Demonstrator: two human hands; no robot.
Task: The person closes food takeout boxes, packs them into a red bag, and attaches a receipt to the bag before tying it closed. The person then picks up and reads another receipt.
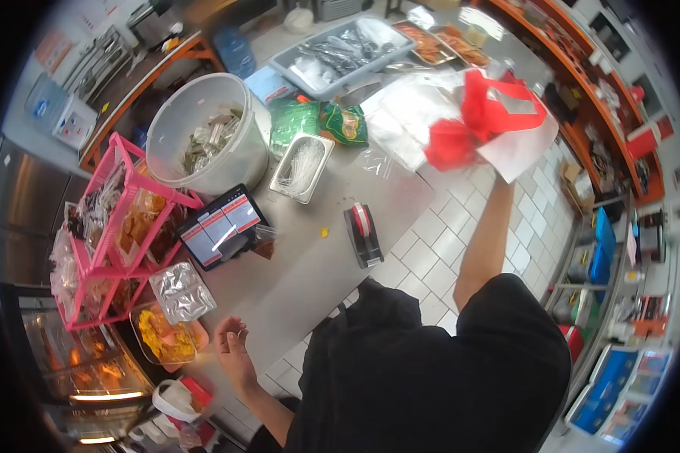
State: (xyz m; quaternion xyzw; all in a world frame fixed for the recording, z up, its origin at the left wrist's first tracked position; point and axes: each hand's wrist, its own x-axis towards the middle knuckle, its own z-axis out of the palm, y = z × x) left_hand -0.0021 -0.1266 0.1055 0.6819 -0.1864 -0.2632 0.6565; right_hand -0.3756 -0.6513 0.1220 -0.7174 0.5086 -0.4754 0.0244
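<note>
My right hand [500, 189] reaches far over the counter's right end. It grips a red and white bag [506, 113] with red loop handles, which hides most of the fingers. Part of the red is smeared by motion. Beside the bag lies a stack of white bags [400, 113]. My left hand [234, 351] hangs low at the counter's near left edge, fingers loosely bent and apart, holding nothing. Close to it are a foil-covered tray [182, 293] and a clear container of yellow food [166, 340].
On the steel counter [302, 249] stand a tape dispenser [363, 235], a tablet [221, 226], a metal pan of clear plastic pieces [302, 167] and a large tub [204, 143]. Pink baskets [106, 226] line the left. A grey bin [344, 57] sits at the back.
</note>
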